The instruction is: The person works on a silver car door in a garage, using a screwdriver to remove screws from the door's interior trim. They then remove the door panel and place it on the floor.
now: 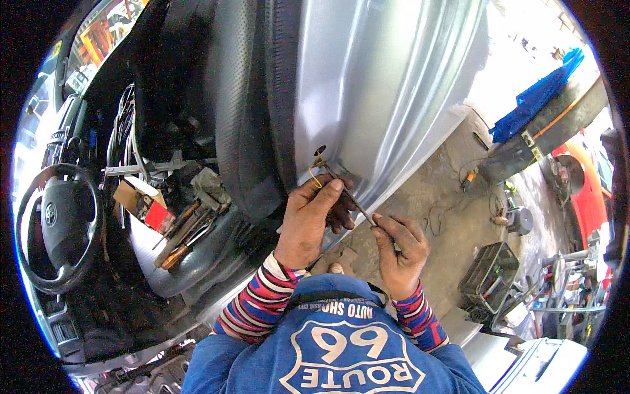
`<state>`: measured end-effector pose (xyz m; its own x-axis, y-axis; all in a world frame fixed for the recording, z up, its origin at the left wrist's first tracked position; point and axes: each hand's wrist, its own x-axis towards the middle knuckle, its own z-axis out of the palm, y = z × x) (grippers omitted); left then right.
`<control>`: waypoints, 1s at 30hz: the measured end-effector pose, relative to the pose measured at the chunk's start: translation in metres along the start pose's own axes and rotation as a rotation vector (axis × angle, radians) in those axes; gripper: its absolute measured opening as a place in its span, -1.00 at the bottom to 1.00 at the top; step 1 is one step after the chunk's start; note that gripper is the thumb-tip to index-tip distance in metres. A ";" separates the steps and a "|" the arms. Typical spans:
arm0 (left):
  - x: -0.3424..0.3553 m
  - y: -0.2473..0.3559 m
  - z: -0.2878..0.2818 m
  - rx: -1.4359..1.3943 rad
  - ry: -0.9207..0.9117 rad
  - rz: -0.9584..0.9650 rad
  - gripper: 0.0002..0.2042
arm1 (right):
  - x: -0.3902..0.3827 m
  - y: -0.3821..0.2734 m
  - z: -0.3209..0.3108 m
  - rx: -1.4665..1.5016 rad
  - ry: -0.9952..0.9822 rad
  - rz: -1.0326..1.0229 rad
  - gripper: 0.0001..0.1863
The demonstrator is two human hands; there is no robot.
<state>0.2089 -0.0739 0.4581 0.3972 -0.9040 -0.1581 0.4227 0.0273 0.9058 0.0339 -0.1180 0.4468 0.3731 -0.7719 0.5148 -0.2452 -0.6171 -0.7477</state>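
My left hand [308, 211] is closed, thumb and fingers pinching a thin dark strand [358, 206], a cable by its look, beside the silver car body panel [374, 85]. The strand slants down to the right, where my right hand [401, 251] grips its lower end between thumb and fingertips. A thin yellow wire [315, 177] comes out of a small dark hole [320, 150] in the panel and loops down by my left thumb. My left palm and fingers partly hide where the strand and the wire run.
Left of the panel is a black car seat [252, 118]. Screwdrivers [180, 246] and an open cardboard box [139, 195] lie on another seat near the steering wheel [58, 226]. On the floor to the right stands a black crate [489, 277]; a blue sheet [538, 98] hangs beyond.
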 end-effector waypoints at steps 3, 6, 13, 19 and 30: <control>0.002 -0.004 -0.001 -0.026 0.029 -0.006 -0.75 | -0.001 0.003 0.001 -0.002 -0.003 -0.027 -0.78; 0.003 -0.005 -0.002 -0.028 0.012 -0.010 -0.75 | -0.003 0.007 0.003 -0.038 0.017 -0.061 -0.77; -0.002 -0.001 0.000 0.020 -0.009 0.035 -0.75 | -0.006 0.011 0.005 0.031 0.023 0.024 -0.77; 0.001 -0.001 0.001 0.009 0.016 0.040 -0.75 | -0.005 0.009 0.001 0.033 -0.027 0.147 -0.77; 0.003 -0.002 0.002 -0.086 0.014 0.080 -0.74 | 0.000 0.009 0.001 0.122 -0.072 0.204 -0.81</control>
<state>0.2078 -0.0775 0.4561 0.4439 -0.8912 -0.0930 0.4576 0.1363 0.8786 0.0328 -0.1237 0.4400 0.3907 -0.8630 0.3204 -0.2138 -0.4236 -0.8803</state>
